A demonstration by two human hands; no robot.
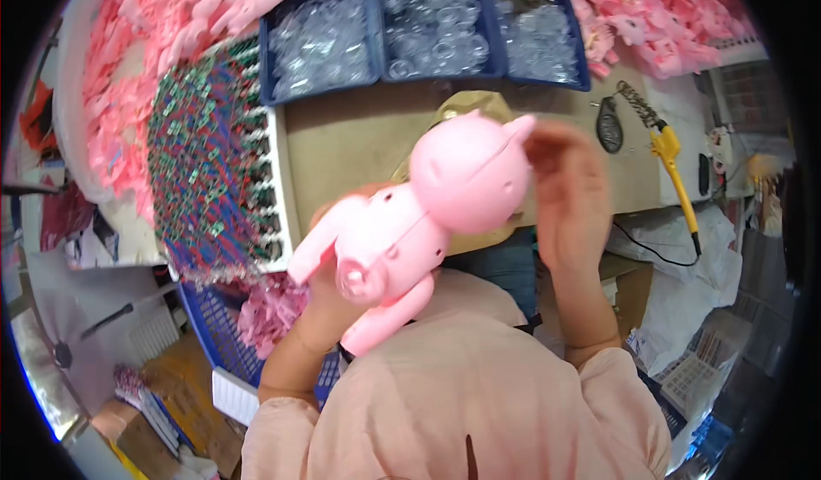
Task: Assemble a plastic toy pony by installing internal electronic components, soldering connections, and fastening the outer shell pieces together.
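A pink plastic toy figure (385,232) with a round head, short ears and stubby limbs is tilted in front of me, above the near edge of the table. A clear round piece (362,281) shows at its lower end, and seams and small holes mark its body. My left hand (329,299) holds the figure from behind and below, its fingers mostly hidden by the body. Beside the head, my right hand (569,194) is raised with loosely bent fingers, somewhat blurred. Its fingertips are by an ear; whether they touch it, I cannot tell.
Blue bins (440,31) of clear plastic parts line the table's far side. To the left lie wired circuit boards (205,155) on a white tray, beside heaped pink parts (128,129). A yellow soldering iron (671,159) rests at the right, near a dark oval object (609,125).
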